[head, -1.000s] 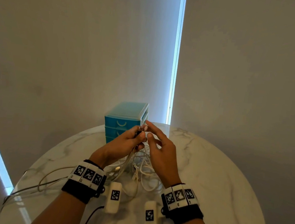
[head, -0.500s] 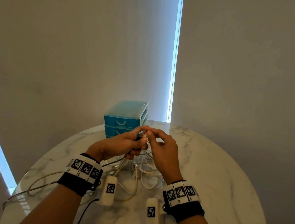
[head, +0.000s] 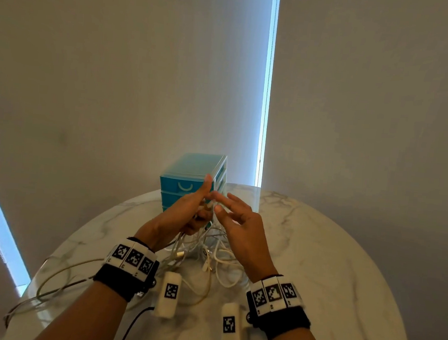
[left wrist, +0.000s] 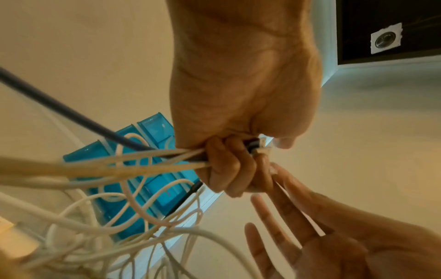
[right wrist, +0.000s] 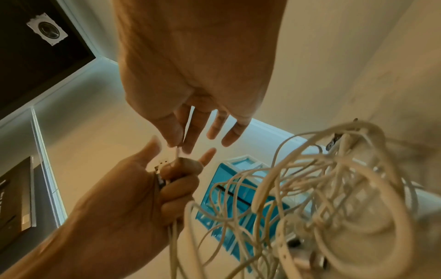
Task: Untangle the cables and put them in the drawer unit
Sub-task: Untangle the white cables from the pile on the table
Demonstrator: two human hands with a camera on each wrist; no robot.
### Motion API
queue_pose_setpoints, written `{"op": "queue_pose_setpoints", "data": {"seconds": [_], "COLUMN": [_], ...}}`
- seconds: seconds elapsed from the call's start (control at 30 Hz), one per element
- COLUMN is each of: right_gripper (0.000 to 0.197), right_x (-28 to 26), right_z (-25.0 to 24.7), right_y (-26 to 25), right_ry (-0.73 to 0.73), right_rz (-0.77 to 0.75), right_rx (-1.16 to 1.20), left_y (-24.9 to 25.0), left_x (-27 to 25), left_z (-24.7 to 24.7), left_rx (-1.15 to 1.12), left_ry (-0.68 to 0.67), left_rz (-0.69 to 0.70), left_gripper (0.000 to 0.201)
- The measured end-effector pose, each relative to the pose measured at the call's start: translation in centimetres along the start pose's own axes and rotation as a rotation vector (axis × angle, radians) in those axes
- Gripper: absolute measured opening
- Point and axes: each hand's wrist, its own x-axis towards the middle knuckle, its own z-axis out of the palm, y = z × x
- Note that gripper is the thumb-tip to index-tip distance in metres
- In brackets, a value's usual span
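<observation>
The left hand (head: 183, 215) is holding a bunch of cables (head: 205, 252) up over the table (head: 316, 273). Its lower fingers (left wrist: 229, 166) are curling tight around the bunch, so this grip is narrow and full, while the pointer finger and thumb are sticking out straight. Some plug ends are poking out of the top of the fist, seen in the right wrist view. Below this grip, the cables are hanging down in a messy pile of white loops on the table, and a few long ones are trailing off to the left edge.

Just to the right, the right hand (head: 242, 231) is pinching one thin white cable end between its thumb and first finger, right above the left grip. Its other fingers (right wrist: 226, 130) are spreading out straight.

Behind both grips, the blue drawer unit (head: 189, 177) is standing on the table with its drawers closed.
</observation>
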Motion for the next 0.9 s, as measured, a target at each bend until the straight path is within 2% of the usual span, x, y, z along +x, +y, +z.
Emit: {"op": "queue_pose_setpoints", "data": {"seconds": [0.03,0.1,0.17,0.23,0.3,0.4,0.47,0.53,0.6,0.63,0.67,0.7,0.73,0.77,0.8,0.83,0.87,0.9], "right_gripper": [0.044,0.055,0.051,0.045,0.037,0.008,0.024,0.028,0.024,0.028,0.04,0.049,0.049,0.045,0.038,0.033,0.035,0.041], "right_x": [-0.1,-0.1,0.1,-0.1,-0.4,-1.0,-1.2,-0.9,0.0,0.3,1.3,1.9,2.5,2.0,1.0,0.9,0.5,-0.1], "right_z": [0.1,0.1,0.7,1.8,2.7,3.0,2.6,2.6,3.2,3.0,3.4,3.2,3.2,3.3,3.8,4.0,3.6,3.1], "right_y": [-0.1,-0.1,0.9,1.0,0.9,0.2,0.5,0.9,1.2,2.8,6.4,7.6,8.7,7.8,4.9,3.0,1.8,0.9], "right_ry": [0.029,0.108,0.087,-0.051,-0.215,-0.311,-0.319,-0.374,-0.639,-0.648,-0.842,-0.975,-1.035,-0.966,-0.903,-0.901,-0.823,-0.648], "right_rz": [0.005,0.101,0.248,0.344,0.349,0.337,0.443,0.55,0.561,0.413,0.423,0.458,0.461,0.474,0.562,0.671,0.751,0.752], "right_rx": [0.075,0.208,0.257,0.24,0.16,0.082,0.116,0.218,0.469,0.591,0.838,0.988,1.032,1.0,0.972,0.939,0.864,0.738], "left_y": [0.2,1.0,2.0,2.9,3.2,3.1,3.0,3.1,3.4,3.6,3.7,3.8,3.7,3.8,3.7,3.7,3.6,3.7], "left_x": [0.2,0.5,0.7,0.8,0.9,0.7,0.4,0.2,0.0,-0.1,0.0,-0.1,0.0,0.0,0.1,0.0,-0.1,-0.3], "left_z": [-0.1,-0.5,-0.6,-0.2,0.5,1.7,2.2,2.5,2.7,2.7,2.6,2.6,2.4,2.2,2.0,1.8,1.6,1.4], "left_rx": [-0.007,-0.023,-0.085,-0.085,-0.031,0.058,0.143,0.279,0.362,0.407,0.462,0.53,0.589,0.626,0.63,0.614,0.595,0.58], "left_ry": [0.045,0.099,0.09,0.065,-0.004,-0.172,-0.247,-0.275,-0.291,-0.297,-0.3,-0.297,-0.288,-0.278,-0.272,-0.269,-0.265,-0.255], "left_rz": [0.018,0.056,0.086,0.093,0.068,0.009,-0.027,-0.006,0.016,0.029,0.051,0.078,0.107,0.124,0.126,0.114,0.099,0.088], "left_gripper": [0.065,0.041,0.03,0.035,0.037,0.04,0.042,0.044,0.044,0.045,0.046,0.047,0.048,0.049,0.05,0.052,0.058,0.066]}}
